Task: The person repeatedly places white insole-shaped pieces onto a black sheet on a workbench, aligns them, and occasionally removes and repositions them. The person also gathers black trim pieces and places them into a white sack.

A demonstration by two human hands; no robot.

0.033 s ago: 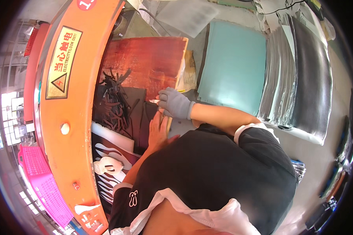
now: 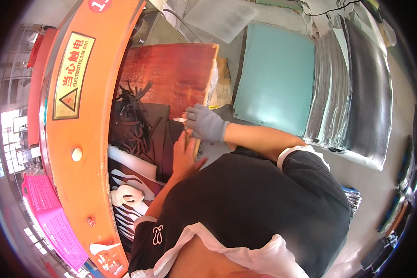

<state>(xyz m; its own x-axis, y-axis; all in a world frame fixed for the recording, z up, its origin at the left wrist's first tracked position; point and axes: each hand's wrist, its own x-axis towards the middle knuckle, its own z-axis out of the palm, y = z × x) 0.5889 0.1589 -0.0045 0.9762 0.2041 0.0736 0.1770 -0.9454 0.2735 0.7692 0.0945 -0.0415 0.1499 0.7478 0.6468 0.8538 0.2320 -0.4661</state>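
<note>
My left hand [image 2: 184, 156] is bare and lies flat at the near edge of the red-brown board, fingers stretched out and thumb spread. It touches a narrow dark strip [image 2: 171, 150] beside a dark sheet [image 2: 156, 121]. Just beyond it, my right hand [image 2: 205, 123] wears a grey glove with its fingertips uncovered. Its fingers are curled together, with a small whitish piece [image 2: 180, 119] showing at the tips; its kind is unclear. A small dark flap [image 2: 175, 130] sits under those fingertips. Loose black strips [image 2: 133, 123] lie heaped on the board [image 2: 171, 67] to the left.
An orange machine frame [image 2: 85, 153] with a yellow warning label borders the left. White cut-out pieces [image 2: 127, 195] lie beside my left arm. To the right are teal sheets [image 2: 275, 74] and a stack of dark sheets [image 2: 366, 92]. A pink basket [image 2: 55, 217] stands far left.
My right fingertips and the whitish piece have shifted slightly left. The dark flap under them looks more tilted. My left hand stays nearly in place.
</note>
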